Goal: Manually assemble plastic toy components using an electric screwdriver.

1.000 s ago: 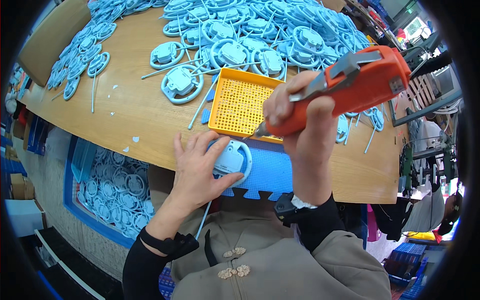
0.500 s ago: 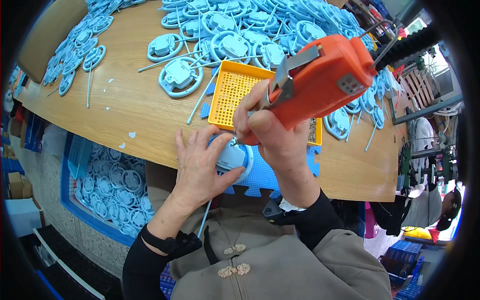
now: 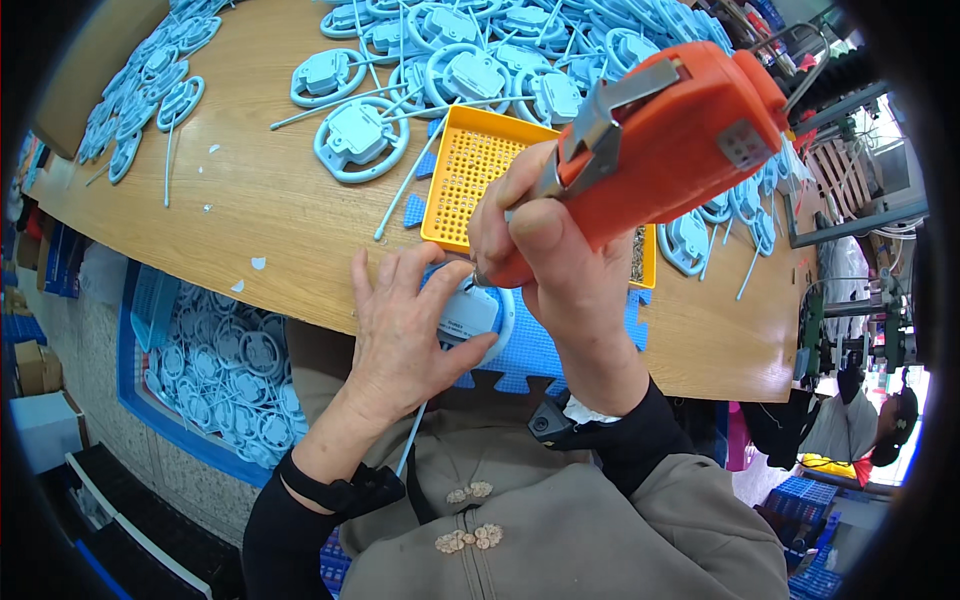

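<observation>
My left hand [image 3: 395,330] grips a light blue plastic ring-shaped part [image 3: 468,315], thumb on its near side and fingers over its far edge. The part has a flat box-like middle and a thin stem that hangs toward my lap. My right hand [image 3: 560,240] is wrapped around a red power screwdriver [image 3: 675,150] with a metal lever. The tool slants down to the left, and its tip meets the part's upper edge near my left fingertips; the exact contact is partly hidden. Under the part lies a blue foam mat [image 3: 540,355].
Behind my right hand sits a yellow tray [image 3: 433,215] with a perforated insert and small metal pieces at its right. Many similar blue parts [image 3: 470,75] are heaped across the table's far side. A blue crate [image 3: 135,385] of such parts stands at lower left.
The red screwdriver's body has shifted slightly up and to the right in the picture. Both hands keep their grips, and the whole scene has moved a little with the view.
</observation>
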The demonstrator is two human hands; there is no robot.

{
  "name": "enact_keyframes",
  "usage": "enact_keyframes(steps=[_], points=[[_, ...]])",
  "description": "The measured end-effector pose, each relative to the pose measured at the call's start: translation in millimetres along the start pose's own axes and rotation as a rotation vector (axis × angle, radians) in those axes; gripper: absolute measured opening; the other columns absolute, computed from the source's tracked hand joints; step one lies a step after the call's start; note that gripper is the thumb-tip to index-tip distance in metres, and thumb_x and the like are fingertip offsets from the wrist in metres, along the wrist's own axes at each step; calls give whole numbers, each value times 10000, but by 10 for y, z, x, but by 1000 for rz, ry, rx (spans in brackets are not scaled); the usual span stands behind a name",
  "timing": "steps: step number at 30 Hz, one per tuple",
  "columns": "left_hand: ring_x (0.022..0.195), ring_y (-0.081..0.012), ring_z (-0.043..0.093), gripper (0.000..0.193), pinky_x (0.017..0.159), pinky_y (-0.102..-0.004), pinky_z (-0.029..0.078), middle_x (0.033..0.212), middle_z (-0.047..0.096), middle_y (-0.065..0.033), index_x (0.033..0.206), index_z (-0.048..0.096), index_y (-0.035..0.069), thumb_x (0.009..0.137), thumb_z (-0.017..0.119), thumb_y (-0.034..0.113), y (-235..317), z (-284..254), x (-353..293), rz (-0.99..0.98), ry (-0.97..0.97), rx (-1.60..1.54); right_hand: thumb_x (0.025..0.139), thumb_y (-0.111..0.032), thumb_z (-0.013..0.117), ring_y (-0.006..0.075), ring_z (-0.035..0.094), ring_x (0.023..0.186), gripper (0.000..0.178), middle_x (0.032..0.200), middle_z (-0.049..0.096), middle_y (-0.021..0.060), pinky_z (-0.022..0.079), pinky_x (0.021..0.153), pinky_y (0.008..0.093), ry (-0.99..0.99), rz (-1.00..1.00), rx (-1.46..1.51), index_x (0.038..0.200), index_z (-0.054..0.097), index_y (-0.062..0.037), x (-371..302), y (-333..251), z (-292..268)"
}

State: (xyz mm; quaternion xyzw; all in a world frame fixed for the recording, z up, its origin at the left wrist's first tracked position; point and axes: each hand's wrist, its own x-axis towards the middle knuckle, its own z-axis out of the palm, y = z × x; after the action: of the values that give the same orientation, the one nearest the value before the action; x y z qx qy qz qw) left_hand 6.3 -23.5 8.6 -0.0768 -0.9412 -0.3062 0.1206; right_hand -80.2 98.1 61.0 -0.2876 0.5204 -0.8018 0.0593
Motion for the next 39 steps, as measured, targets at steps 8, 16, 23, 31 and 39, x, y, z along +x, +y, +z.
enact_keyframes(steps=[8, 16, 23, 31, 39], points=[[1071, -287, 470, 523, 1028, -631, 195, 1111, 488, -64, 1111, 579, 132, 663, 790, 299, 50, -117, 42, 14, 41, -59, 833, -555, 625, 153, 524, 555, 546, 652, 509, 48, 461, 491, 281, 13, -57, -84, 963, 494, -42, -17, -290, -53], [920, -241, 548, 127, 968, -485, 317, 857, 576, -27, 810, 645, 81, 717, 731, 88, -27, -124, -27, 81, 153, -283, 817, -650, 561, 142, 490, 527, 619, 657, 496, 27, 447, 491, 297, -104, -22, 47, 984, 475, -60, -90, -392, 2], [817, -231, 614, 80, 1016, -454, 362, 792, 611, -69, 837, 666, 33, 763, 691, 14, 74, -173, -146, 19, 151, -665, 794, -650, 597, 109, 465, 501, 596, 663, 501, -4, 426, 472, 272, -96, -81, 220, 943, 502, -81, -90, -533, 61], [961, -278, 563, 374, 891, -406, 417, 980, 613, -101, 1052, 639, 52, 704, 765, 105, 47, -176, -110, 98, 107, -424, 782, -608, 646, 114, 448, 518, 570, 651, 472, -9, 386, 477, 269, -108, -58, 105, 941, 508, -78, -134, -505, 51], [1017, -315, 497, 466, 896, -414, 369, 1053, 561, -108, 1046, 607, 88, 645, 805, 217, -62, -107, -44, 51, 114, -100, 804, -496, 699, 163, 532, 580, 527, 686, 542, 72, 450, 513, 282, -40, -6, 15, 981, 511, -37, -123, -189, -75]])
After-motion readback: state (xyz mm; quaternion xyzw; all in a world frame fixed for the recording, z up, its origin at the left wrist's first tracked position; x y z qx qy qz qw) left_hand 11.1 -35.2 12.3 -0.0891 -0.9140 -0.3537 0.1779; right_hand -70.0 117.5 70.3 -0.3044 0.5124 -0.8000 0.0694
